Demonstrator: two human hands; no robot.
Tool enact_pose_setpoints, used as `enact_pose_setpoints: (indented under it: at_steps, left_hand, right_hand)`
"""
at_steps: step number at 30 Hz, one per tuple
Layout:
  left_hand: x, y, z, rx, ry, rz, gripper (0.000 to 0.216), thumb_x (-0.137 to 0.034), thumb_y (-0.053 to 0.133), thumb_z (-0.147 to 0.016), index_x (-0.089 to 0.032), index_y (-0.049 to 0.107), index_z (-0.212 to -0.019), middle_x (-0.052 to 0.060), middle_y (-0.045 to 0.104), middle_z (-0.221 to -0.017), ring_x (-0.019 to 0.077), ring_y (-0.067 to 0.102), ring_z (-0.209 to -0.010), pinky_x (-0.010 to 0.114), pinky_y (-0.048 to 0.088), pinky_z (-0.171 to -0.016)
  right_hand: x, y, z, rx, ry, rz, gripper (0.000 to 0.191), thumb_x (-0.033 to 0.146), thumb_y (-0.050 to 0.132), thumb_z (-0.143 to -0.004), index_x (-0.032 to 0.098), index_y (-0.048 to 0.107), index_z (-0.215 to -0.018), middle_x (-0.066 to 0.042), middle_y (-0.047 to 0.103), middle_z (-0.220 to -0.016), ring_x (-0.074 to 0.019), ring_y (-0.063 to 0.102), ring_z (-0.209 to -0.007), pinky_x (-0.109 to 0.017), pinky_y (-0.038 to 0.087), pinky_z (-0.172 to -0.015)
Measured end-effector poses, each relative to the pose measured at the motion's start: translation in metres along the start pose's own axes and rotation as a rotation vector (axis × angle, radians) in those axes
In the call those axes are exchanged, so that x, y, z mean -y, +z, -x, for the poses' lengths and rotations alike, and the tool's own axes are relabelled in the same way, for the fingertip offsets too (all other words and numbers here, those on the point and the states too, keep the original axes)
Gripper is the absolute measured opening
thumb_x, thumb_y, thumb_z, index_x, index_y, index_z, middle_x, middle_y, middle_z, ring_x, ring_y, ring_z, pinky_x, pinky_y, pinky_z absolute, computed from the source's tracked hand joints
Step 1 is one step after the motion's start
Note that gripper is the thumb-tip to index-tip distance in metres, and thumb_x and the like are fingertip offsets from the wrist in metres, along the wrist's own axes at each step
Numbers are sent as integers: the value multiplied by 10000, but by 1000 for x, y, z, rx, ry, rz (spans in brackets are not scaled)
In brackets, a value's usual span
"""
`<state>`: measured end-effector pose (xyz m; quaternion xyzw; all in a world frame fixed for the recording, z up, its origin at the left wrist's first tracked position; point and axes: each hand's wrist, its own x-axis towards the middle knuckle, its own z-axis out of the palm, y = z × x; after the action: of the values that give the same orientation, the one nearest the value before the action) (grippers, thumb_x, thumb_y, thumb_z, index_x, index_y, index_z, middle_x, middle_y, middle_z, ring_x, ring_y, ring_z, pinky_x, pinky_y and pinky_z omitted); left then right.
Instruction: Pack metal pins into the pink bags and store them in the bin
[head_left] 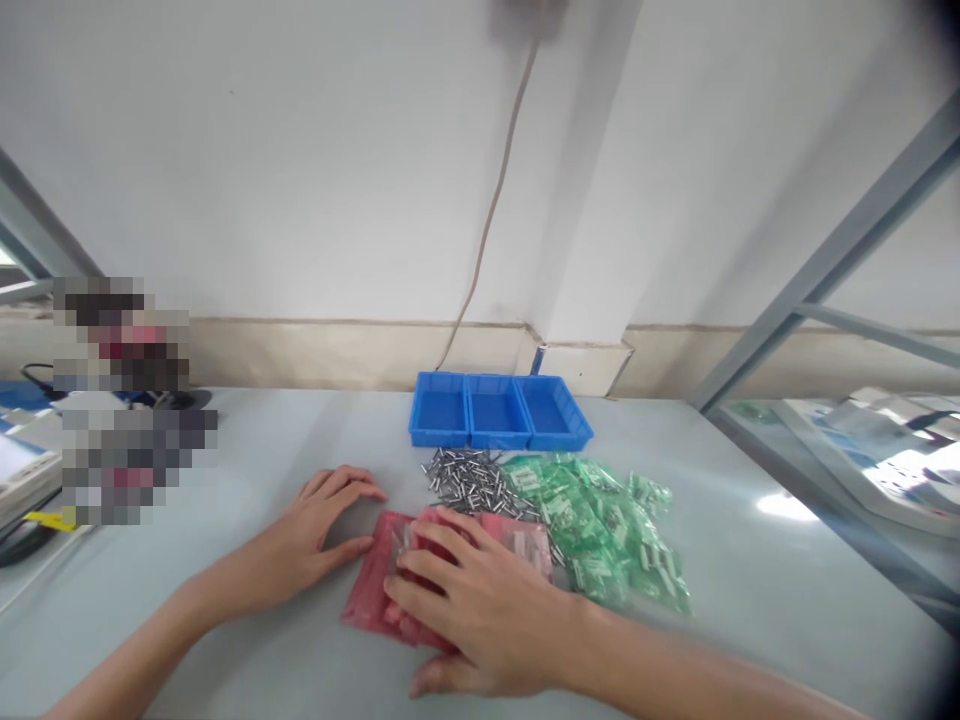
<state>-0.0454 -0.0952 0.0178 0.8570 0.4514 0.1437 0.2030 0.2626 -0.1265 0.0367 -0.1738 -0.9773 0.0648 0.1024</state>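
My right hand (487, 605) lies across a stack of red plastic bags (375, 590), its fingers spread over them and its thumb apart near the table's front. To the left, my left hand (319, 530) rests on the table with curved, parted fingers; its thumb tip is close to the bags' left edge and nothing is in it. Just beyond the bags is a loose heap of small metal pins (472, 482). Green plastic bags (592, 510) with small parts inside lie in a pile to the right. My right hand hides part of the red bags.
Three blue bins (499, 440) stand side by side behind the heap, near the wall. Grey metal frame posts (825, 260) rise at both sides. Equipment and cables (30, 530) are on the far left, beside a blurred-out area. A cable (491, 210) hangs down the wall.
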Motion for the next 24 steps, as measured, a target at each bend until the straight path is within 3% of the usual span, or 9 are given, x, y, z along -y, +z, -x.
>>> enact_pose_setpoints:
  at_steps: [4, 9, 13, 19, 21, 24]
  left_hand:
    - [-3, 6, 2, -21, -5, -54, 421, -488, 560, -1075, -333, 554, -1466, 69, 511, -1541, 317, 444, -1447, 508, 399, -1225]
    - [-7, 13, 6, -29, -1, -94, 412, -426, 502, -1103, -352, 494, -1508, 60, 467, -1592, 308, 392, -1494, 523, 371, -1238]
    - [-11, 14, 8, -50, -6, -99, 440, -399, 491, -1105, -355, 457, -1542, 59, 458, -1610, 304, 389, -1507, 521, 374, -1242]
    - [-13, 15, 7, -63, 8, -84, 463, -355, 489, -1099, -330, 448, -1559, 76, 467, -1611, 309, 385, -1520, 522, 380, -1248]
    - [-12, 15, 7, -58, 6, -83, 455, -346, 490, -1097, -330, 455, -1550, 72, 456, -1622, 308, 371, -1532, 528, 374, -1254]
    - [-10, 15, 6, -63, 16, -73, 465, -331, 502, -1087, -327, 457, -1550, 76, 455, -1626, 313, 371, -1534, 535, 378, -1256]
  right_hand:
    - [0, 0, 0, -12, 7, 8, 638, 656, 497, -1060, 153, 572, -1445, -128, 672, -1426, -324, 502, -1403, -536, 200, -1318]
    - [1, -3, 2, 2, -29, -11, 618, 596, 517, -1075, 148, 542, -1501, -119, 535, -1630, -323, 347, -1563, -542, 185, -1329]
    - [2, -3, 4, 4, -19, -24, 679, 603, 515, -1074, 164, 451, -1589, -137, 637, -1517, -334, 390, -1529, -587, 206, -1312]
    - [2, -1, 2, -9, -27, -16, 653, 633, 525, -1060, 146, 545, -1495, -140, 649, -1480, -324, 457, -1465, -559, 173, -1325]
    - [1, -4, 2, -4, -23, -27, 679, 631, 526, -1062, 150, 503, -1540, -146, 579, -1568, -322, 415, -1512, -546, 155, -1331]
    - [-2, -12, 7, 20, 39, -58, 782, 652, 546, -1043, 245, 326, -1673, -132, 352, -1741, -342, 305, -1589, -577, 152, -1324]
